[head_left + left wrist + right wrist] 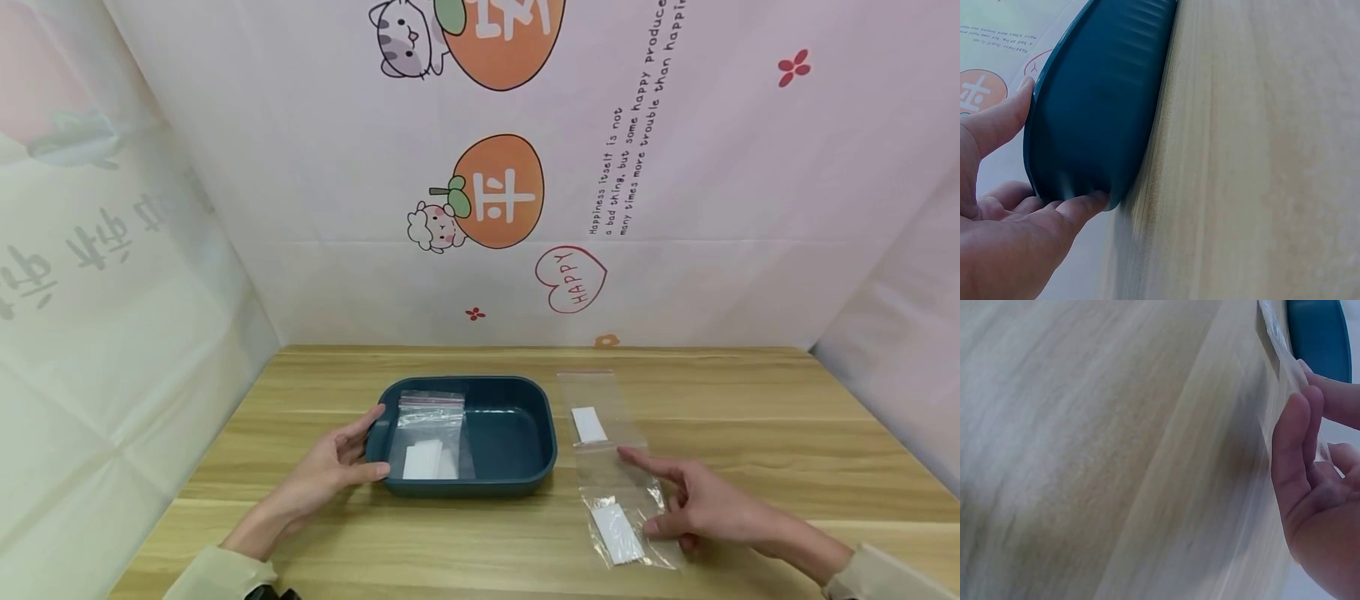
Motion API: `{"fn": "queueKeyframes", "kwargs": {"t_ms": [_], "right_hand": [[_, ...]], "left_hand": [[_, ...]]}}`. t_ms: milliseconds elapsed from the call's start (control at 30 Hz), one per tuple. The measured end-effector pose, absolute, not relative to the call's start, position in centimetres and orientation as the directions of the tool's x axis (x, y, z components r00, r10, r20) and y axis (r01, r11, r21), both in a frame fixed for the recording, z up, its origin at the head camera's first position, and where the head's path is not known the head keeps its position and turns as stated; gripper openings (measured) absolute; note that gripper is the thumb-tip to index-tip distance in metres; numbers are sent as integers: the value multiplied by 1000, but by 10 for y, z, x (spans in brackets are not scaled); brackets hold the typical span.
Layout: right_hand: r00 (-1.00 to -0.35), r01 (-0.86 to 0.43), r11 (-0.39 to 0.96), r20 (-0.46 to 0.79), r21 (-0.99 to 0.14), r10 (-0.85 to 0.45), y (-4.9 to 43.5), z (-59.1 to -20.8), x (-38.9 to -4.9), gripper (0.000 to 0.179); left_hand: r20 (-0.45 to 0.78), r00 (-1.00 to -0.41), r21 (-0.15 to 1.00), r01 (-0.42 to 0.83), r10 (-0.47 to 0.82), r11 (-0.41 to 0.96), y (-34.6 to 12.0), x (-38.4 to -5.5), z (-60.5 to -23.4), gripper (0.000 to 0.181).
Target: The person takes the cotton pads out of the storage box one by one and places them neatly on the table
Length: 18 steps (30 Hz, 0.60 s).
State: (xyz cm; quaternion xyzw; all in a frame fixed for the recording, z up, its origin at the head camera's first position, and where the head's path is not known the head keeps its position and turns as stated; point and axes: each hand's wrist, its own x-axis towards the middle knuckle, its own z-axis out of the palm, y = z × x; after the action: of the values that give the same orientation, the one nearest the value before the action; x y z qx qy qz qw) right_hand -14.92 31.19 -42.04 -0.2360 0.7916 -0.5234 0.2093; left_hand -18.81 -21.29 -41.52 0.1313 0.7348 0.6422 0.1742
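A dark blue rectangular dish (510, 433) with rounded corners stands on the wooden table. My left hand (333, 462) holds its left end, thumb at the near corner and fingers at the far one. In the left wrist view, that hand (1029, 231) grips the dish's end (1091, 112). Clear zip bags (433, 421) with white cards inside lie in the dish's left part. On the right, my right hand (705, 504) pinches the edge of a clear zip bag (615, 533) holding a white card. The right wrist view shows its fingers (1291, 437) curled at the plastic.
Another clear zip bag (588, 408) with a white card lies just behind the held one, their edges overlapping. The wooden table (750, 400) meets a printed white cloth backdrop (337, 208) at its back edge. More cloth (112, 292) hangs along the left side.
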Motion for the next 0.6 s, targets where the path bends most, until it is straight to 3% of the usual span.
{"fn": "queueKeyframes", "kwargs": {"t_ms": [433, 600], "right_hand": [[-826, -343, 424, 55, -838, -560, 310, -427, -154, 94], [-847, -383, 519, 65, -764, -528, 308, -427, -154, 97]], "left_hand": [[-91, -908, 988, -31, 409, 149, -214, -189, -416, 91], [-85, -905, 990, -29, 416, 140, -214, -189, -417, 91]]}}
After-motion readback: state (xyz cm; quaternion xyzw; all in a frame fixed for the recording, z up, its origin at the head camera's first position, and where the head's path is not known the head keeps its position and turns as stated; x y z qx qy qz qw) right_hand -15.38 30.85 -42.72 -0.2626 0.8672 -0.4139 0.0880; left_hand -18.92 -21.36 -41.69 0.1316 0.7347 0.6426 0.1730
